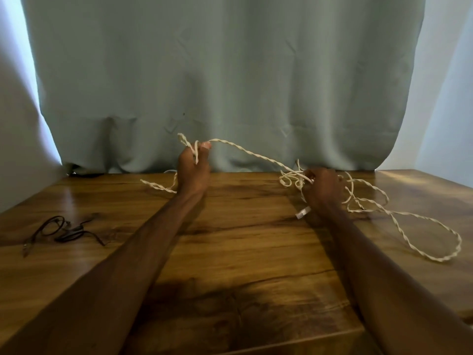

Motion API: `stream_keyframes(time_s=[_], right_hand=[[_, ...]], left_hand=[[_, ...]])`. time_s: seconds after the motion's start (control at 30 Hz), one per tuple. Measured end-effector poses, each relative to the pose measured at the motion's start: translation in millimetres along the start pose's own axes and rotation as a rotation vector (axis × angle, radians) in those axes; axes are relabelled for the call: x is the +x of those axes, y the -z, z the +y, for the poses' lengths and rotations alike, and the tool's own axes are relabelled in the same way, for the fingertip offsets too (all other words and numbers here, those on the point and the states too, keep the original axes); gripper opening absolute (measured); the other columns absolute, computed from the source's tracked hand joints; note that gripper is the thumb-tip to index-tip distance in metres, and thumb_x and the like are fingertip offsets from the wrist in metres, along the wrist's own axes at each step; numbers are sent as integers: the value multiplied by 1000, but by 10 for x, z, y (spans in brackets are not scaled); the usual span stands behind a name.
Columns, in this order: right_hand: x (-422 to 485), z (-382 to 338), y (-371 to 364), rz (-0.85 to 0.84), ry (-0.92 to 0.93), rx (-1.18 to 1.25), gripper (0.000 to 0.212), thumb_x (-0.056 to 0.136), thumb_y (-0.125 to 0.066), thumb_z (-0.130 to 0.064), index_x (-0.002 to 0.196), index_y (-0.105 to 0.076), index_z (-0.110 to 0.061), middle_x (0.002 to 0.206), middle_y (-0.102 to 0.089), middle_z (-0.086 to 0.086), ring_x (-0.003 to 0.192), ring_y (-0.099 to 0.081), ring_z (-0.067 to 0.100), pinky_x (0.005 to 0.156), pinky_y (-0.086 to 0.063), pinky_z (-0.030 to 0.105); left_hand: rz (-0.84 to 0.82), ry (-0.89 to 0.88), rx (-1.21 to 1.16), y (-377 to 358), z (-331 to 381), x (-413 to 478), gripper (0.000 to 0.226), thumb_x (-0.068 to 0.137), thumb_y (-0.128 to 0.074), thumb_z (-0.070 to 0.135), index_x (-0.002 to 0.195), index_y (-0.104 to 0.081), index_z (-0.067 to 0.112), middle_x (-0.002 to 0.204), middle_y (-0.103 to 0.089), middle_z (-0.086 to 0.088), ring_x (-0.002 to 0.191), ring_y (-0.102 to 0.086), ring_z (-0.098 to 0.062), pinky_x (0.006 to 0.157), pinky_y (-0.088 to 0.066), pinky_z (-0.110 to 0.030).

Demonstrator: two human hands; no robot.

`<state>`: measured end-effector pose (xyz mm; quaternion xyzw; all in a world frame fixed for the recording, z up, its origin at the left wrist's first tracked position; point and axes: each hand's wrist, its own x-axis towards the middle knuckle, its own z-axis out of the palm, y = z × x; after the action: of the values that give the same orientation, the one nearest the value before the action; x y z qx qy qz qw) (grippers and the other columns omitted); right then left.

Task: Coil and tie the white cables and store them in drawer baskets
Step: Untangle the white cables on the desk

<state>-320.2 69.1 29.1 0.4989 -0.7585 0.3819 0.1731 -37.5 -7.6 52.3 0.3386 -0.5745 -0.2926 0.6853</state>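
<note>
A long white twisted cable (pixel 258 154) stretches between my two hands above the wooden table (pixel 243 226). My left hand (pixel 193 170) is raised near the table's far edge and pinches the cable at its fingertips; a short end sticks up and another strand trails down to the left. My right hand (pixel 323 187) is lower, closed around a bunch of cable loops. More cable runs right from it in a big loose loop lying on the table. A white connector (pixel 302 213) hangs below my right wrist.
A thin dark cable (pixel 61 230) lies tangled on the table's left side. A grey-green curtain (pixel 230 85) hangs right behind the table's far edge. The table's front edge runs below my forearms. No drawer or basket is in view.
</note>
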Motion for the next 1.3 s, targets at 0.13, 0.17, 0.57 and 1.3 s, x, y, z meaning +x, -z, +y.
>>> stream_keyframes(time_s=[0.13, 0.17, 0.57, 1.3], right_hand=[[-20, -92, 72, 110, 35, 86, 23, 73, -79, -23, 96, -77, -24, 100, -74, 5, 111, -60, 31, 102, -39, 50], [-15, -95, 83, 122, 49, 79, 21, 74, -80, -27, 95, -78, -26, 99, -74, 6, 110, -61, 30, 100, -39, 49], [-120, -366, 100, 122, 230, 670, 45, 108, -48, -40, 79, -65, -9, 54, -60, 9, 47, -60, 22, 49, -48, 38], [-478, -865, 143, 46, 672, 536, 37, 109, -32, -35, 108, -64, -17, 56, -52, -8, 46, -54, 14, 45, -44, 43]], left_hand=[[227, 104, -27, 95, -78, 132, 32, 97, -56, 41, 77, -56, 15, 67, -57, -5, 66, -60, -29, 65, -54, -45], [274, 126, -35, 135, -87, 175, 33, 96, -56, 42, 80, -57, 13, 70, -59, -8, 69, -64, -32, 68, -57, -49], [51, 180, 77, -4, -137, 63, 32, 102, -54, 42, 85, -57, 16, 70, -57, -4, 61, -54, -20, 55, -42, -31], [-154, 361, 298, 250, -108, 32, 13, 92, -65, 8, 90, -79, 8, 76, -69, -7, 64, -58, -15, 56, -44, -26]])
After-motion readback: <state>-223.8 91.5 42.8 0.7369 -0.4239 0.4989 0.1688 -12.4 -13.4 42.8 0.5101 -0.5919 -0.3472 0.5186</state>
